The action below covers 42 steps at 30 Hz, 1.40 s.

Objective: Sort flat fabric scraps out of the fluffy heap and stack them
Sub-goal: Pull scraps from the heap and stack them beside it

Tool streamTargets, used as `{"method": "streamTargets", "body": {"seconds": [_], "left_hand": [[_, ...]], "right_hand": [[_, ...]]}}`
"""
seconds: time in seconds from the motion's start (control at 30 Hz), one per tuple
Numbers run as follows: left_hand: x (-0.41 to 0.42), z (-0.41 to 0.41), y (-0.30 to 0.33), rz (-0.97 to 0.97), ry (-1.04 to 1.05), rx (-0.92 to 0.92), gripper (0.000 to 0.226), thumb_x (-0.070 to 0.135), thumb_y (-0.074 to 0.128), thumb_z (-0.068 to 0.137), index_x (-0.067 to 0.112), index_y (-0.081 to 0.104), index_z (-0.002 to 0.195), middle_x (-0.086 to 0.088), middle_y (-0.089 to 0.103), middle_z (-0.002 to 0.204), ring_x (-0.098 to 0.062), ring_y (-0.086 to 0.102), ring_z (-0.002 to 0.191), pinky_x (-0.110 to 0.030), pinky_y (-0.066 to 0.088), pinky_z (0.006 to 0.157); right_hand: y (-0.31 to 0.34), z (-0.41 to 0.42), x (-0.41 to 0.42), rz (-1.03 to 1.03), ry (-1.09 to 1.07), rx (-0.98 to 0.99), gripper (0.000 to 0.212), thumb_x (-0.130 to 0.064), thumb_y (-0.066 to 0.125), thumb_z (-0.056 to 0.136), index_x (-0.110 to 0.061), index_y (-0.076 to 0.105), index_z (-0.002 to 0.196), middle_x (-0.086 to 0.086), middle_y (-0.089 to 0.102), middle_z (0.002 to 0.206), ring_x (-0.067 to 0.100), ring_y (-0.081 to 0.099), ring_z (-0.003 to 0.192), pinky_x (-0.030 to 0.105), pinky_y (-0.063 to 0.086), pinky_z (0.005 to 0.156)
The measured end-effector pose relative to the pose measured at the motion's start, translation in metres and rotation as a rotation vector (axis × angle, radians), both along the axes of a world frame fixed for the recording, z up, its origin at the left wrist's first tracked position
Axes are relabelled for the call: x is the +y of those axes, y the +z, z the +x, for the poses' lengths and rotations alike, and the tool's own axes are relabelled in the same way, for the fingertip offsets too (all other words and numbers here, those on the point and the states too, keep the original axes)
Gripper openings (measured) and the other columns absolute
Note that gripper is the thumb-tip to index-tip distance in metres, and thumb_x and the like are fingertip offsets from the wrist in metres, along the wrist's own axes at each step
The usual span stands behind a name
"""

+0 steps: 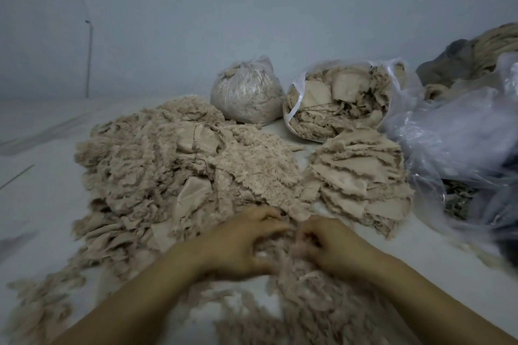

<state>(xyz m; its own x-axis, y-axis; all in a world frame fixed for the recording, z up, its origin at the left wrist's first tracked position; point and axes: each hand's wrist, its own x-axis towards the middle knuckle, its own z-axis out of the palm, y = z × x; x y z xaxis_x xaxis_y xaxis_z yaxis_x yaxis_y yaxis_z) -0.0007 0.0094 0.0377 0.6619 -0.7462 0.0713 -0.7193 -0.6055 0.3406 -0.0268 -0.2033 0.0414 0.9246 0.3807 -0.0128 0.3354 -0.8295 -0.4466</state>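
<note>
Fluffy heap [168,165] — both hands [283,244] curled, pinching its near edge

A plain pale wall [252,8] closes the rear of the scene. A thin cord [89,59] hangs down its left side. The work surface [42,190] is white and smooth. Lighting is dim and even, with a bluish cast and no hard shadows.

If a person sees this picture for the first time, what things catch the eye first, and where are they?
First, the big fluffy heap of beige scraps filling the centre and left. Next, the left hand and right hand at its near edge, fingers curled into the fluff. To the right lies the stack of flat scraps, with plastic bags behind.
</note>
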Motion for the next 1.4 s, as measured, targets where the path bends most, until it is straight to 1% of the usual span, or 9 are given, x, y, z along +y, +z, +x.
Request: {"method": "streamTargets", "body": {"seconds": [0.17,0.37,0.53,0.77,0.9,1.03,1.13,1.3,1.4], "left_hand": [[-0.007,-0.001,-0.002,0.002,-0.048,0.149,0.019,0.026,0.056,0.093,0.01,0.064,0.088,0.003,0.05,0.118,-0.007,0.043,0.107,-0.024,0.034,0.094],[0.03,0.002,0.023,-0.184,0.02,0.413,0.013,0.028,0.069,0.084,0.02,0.072,0.073,0.007,0.055,0.121,-0.004,0.053,0.112,-0.022,0.042,0.096],[0.024,0.001,0.016,-0.233,0.166,0.064,0.009,0.027,0.065,0.088,0.024,0.067,0.096,0.012,0.056,0.111,-0.003,0.054,0.105,-0.034,0.043,0.096],[0.047,0.01,0.014,0.312,0.519,-0.158,0.07,0.022,0.057,0.087,0.029,0.022,0.147,-0.003,0.009,0.154,-0.024,0.018,0.14,-0.031,0.026,0.11],[0.063,0.01,0.02,-0.127,0.615,-0.1,0.051,-0.007,0.051,0.081,0.012,0.055,0.128,-0.007,0.049,0.133,-0.021,0.047,0.121,-0.015,0.032,0.089],[0.067,0.013,0.018,-0.248,0.628,-0.241,0.033,-0.015,0.046,0.075,0.003,0.072,0.084,-0.007,0.062,0.107,-0.02,0.054,0.105,-0.017,0.036,0.083],[0.055,0.01,0.016,-0.279,0.479,-0.324,0.022,0.005,0.054,0.079,0.008,0.074,0.085,0.0,0.064,0.106,-0.012,0.053,0.102,-0.024,0.041,0.091],[0.041,0.015,-0.008,0.08,0.188,-0.213,0.038,0.03,0.051,0.091,0.017,0.057,0.127,0.005,0.049,0.135,-0.011,0.042,0.124,-0.019,0.03,0.102],[0.044,0.023,-0.008,-0.132,0.426,-0.244,0.034,0.031,0.054,0.092,0.018,0.056,0.123,0.003,0.061,0.116,-0.015,0.057,0.106,-0.024,0.044,0.087]], "right_hand": [[-0.004,0.013,-0.028,0.473,-0.351,-0.142,0.023,-0.023,0.051,0.096,-0.017,0.04,0.077,-0.002,0.043,0.069,0.012,0.039,0.063,0.031,0.031,0.059],[-0.01,0.011,-0.046,0.249,-0.318,-0.144,0.017,-0.03,0.052,0.096,-0.021,0.053,0.082,-0.001,0.054,0.075,0.016,0.053,0.072,0.021,0.038,0.061],[-0.007,-0.009,-0.018,0.095,0.088,-0.028,0.022,-0.01,0.054,0.09,-0.006,0.049,0.069,0.008,0.05,0.077,0.014,0.041,0.069,0.032,0.039,0.071],[0.02,-0.004,-0.035,-0.297,0.092,0.107,0.016,-0.003,0.046,0.079,-0.008,0.042,0.064,0.015,0.044,0.073,0.022,0.037,0.064,0.034,0.03,0.059],[0.024,0.001,-0.018,-0.16,-0.018,-0.047,0.02,-0.038,0.065,0.085,-0.027,0.066,0.102,-0.001,0.06,0.107,0.016,0.055,0.1,0.032,0.047,0.088],[0.011,0.016,0.017,-0.048,-0.16,-0.208,0.064,-0.048,0.058,0.089,-0.025,0.033,0.144,0.006,0.04,0.138,0.024,0.037,0.13,0.035,0.034,0.107],[0.004,0.042,0.031,-0.106,-0.258,-0.125,0.092,-0.049,0.063,0.085,-0.018,0.007,0.152,0.012,0.024,0.149,0.032,0.029,0.136,0.038,0.03,0.11],[0.003,0.067,0.032,0.189,-0.447,-0.246,0.035,-0.004,0.043,0.092,-0.001,0.051,0.126,0.023,0.062,0.109,0.035,0.06,0.099,0.037,0.047,0.081],[0.014,0.061,0.025,0.618,-0.504,-0.434,0.027,0.001,0.042,0.089,-0.011,0.063,0.103,0.016,0.064,0.082,0.029,0.057,0.073,0.035,0.043,0.065]]}}
